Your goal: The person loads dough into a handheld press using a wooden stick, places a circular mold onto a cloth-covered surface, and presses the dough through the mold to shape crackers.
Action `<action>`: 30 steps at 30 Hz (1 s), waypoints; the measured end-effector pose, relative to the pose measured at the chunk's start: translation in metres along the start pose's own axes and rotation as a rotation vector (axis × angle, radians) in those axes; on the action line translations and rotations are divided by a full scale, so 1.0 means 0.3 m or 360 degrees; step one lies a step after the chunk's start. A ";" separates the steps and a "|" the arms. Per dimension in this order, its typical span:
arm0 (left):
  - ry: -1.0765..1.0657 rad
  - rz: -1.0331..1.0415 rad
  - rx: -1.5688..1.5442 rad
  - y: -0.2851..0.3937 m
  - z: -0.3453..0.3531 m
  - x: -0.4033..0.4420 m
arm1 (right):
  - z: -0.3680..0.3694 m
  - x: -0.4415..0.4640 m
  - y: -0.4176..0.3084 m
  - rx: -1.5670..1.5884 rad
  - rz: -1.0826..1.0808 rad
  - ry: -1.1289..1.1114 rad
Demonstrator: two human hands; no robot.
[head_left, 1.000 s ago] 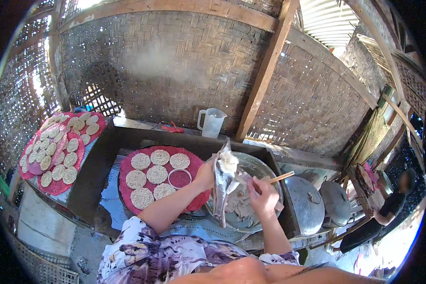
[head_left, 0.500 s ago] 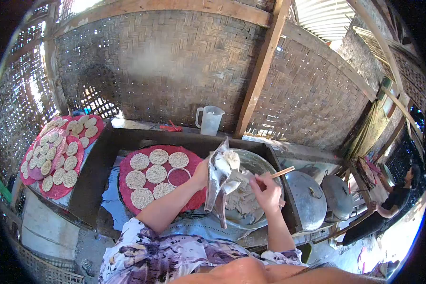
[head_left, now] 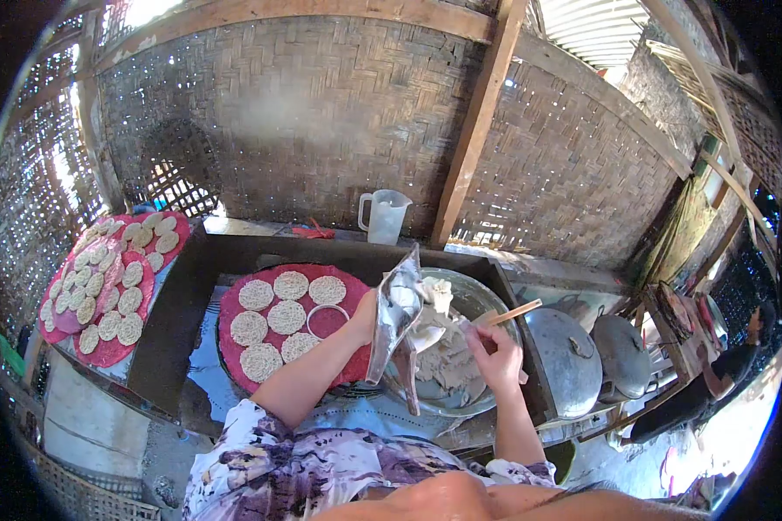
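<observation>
My left hand (head_left: 364, 318) is closed around a dough press (head_left: 397, 304) of grey metal with wooden arms, raised over the left rim of a metal basin (head_left: 511, 333). A lump of pale dough (head_left: 437, 293) shows just right of the press. My right hand (head_left: 498, 358) is closed above the basin, its fingers pinched close to that dough; what they hold is too smeared to name. Soft, greyish dough (head_left: 450, 369) fills part of the basin. A wooden stick (head_left: 517, 312) juts out past the basin's rim, just beyond my right hand.
Left of the basin, a red round mat (head_left: 356, 291) carries several noodle-like discs (head_left: 287, 318) and a white ring (head_left: 328, 308). More discs lie on red mats (head_left: 104, 352) at far left. Behind stands a plastic jug (head_left: 387, 217). Lidded pots (head_left: 563, 358) and a person (head_left: 726, 382) are to the right.
The press in my left hand has turned, showing more of its metal outside. The dough lump sits further right and slightly lower. My right hand has shifted slightly right. The person's arm has moved.
</observation>
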State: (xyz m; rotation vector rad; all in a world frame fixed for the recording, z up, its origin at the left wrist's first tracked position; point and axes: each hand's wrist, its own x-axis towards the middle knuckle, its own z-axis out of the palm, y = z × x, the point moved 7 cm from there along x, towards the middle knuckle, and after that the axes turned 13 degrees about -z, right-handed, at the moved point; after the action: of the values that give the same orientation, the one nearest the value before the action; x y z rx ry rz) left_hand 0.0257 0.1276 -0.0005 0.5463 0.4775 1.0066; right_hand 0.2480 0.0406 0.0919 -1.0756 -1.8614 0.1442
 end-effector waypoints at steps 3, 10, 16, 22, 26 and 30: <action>0.0162 0.0142 0.0044 0.062 -0.059 -0.004 | 0.008 -0.031 -0.030 0.0225 0.0037 -0.0169; -0.0635 0.0512 0.0243 0.208 0.096 -0.176 | -0.014 -0.015 0.123 0.0889 0.0298 0.0118; -0.1190 0.0442 -0.0362 0.137 0.247 -0.232 | 0.182 0.008 -0.015 0.0851 0.0108 -0.0320; -0.1154 0.0465 -0.0511 0.097 0.242 -0.250 | 0.243 0.023 -0.062 0.0749 -0.0277 -0.0257; -0.1245 0.0579 -0.0475 0.107 0.224 -0.280 | 0.214 -0.042 -0.060 0.0747 -0.0334 -0.0346; -0.1203 0.0668 -0.0374 0.142 0.222 -0.280 | 0.188 -0.099 -0.043 0.0757 -0.0213 -0.0368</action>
State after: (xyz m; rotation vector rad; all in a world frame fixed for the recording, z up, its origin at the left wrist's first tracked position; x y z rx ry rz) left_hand 0.0000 0.0579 0.0877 0.7787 -0.4401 1.1416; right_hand 0.2013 0.0297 0.0478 -0.6233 -1.9600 0.6215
